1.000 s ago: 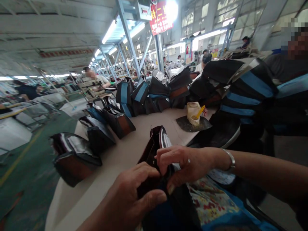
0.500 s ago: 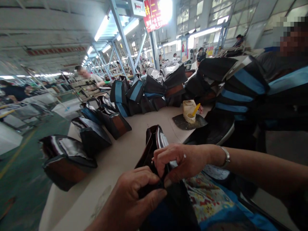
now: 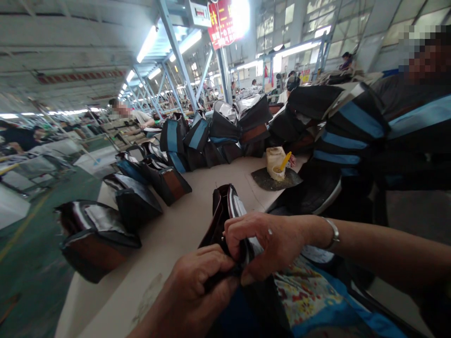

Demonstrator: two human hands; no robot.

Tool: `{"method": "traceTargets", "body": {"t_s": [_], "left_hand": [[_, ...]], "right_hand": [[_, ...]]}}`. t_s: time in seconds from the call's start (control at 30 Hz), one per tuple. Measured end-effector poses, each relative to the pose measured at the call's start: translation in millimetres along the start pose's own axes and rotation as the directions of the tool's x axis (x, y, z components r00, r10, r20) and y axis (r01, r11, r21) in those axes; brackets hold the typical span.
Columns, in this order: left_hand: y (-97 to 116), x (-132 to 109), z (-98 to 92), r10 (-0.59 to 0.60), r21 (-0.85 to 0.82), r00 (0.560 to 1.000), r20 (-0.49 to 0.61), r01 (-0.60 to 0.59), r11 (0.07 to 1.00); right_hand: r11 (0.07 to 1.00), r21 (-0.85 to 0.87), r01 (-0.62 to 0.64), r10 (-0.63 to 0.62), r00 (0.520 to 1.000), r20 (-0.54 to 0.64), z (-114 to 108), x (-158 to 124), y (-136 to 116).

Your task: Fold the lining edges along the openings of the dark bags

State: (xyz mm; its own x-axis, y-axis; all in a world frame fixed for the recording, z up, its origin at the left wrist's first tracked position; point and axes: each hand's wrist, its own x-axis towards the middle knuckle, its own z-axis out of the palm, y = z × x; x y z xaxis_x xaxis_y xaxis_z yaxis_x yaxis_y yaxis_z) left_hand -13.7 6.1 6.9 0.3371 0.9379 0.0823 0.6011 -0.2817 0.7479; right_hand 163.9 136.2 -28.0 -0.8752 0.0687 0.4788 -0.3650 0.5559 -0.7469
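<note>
A dark bag [image 3: 220,211] with a brown side and a silvery lining stands open in front of me on the pale table [image 3: 183,220]. My left hand [image 3: 199,291] pinches its near edge between thumb and fingers. My right hand [image 3: 262,239], with a ring and a metal bracelet on the wrist, grips the same edge from the right, fingers curled over the lining. Both hands touch each other at the bag's rim. Below them lies blue and patterned cloth [image 3: 306,295].
Several similar bags [image 3: 95,234] line the table's left edge, and more are piled at the far end [image 3: 225,131]. A yellowish glue pot with a brush [image 3: 276,164] sits on a dark mat. A person in a black and blue striped top [image 3: 359,136] stands at the right.
My hands have closed tighter together on the bag's edge, the left fingers curling further in. The view has shifted slightly; the bag stays in place.
</note>
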Motion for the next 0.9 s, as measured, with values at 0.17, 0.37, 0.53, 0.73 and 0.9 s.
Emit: {"method": "traceTargets", "body": {"t_s": [0.17,0.37,0.53,0.73,0.9], "left_hand": [[0.8,0.1,1.5,-0.026,0.008,1.0,-0.002,0.026,1.0],[0.3,0.7,3.9,-0.065,0.041,0.998,-0.023,0.066,0.997],[-1.6,1.1,5.2,-0.082,0.059,0.996,-0.034,0.084,0.995],[-4.4,-1.8,6.0,-0.07,0.063,0.996,-0.05,0.073,0.995],[-1.2,-1.0,10.2,-0.045,0.134,0.994,-0.101,0.059,0.989]], "right_hand": [[0.999,0.05,-0.012,0.009,0.998,0.061,-5.4,0.1,0.0],[0.997,0.075,0.007,-0.009,0.999,0.034,-1.6,-2.1,7.5],[0.999,0.006,0.052,-0.052,0.999,-0.006,2.9,-4.7,8.9],[0.99,-0.113,0.088,-0.095,0.994,-0.06,8.5,-7.7,5.6],[0.982,-0.156,0.107,-0.132,0.979,-0.158,17.2,-10.2,2.6]]}}
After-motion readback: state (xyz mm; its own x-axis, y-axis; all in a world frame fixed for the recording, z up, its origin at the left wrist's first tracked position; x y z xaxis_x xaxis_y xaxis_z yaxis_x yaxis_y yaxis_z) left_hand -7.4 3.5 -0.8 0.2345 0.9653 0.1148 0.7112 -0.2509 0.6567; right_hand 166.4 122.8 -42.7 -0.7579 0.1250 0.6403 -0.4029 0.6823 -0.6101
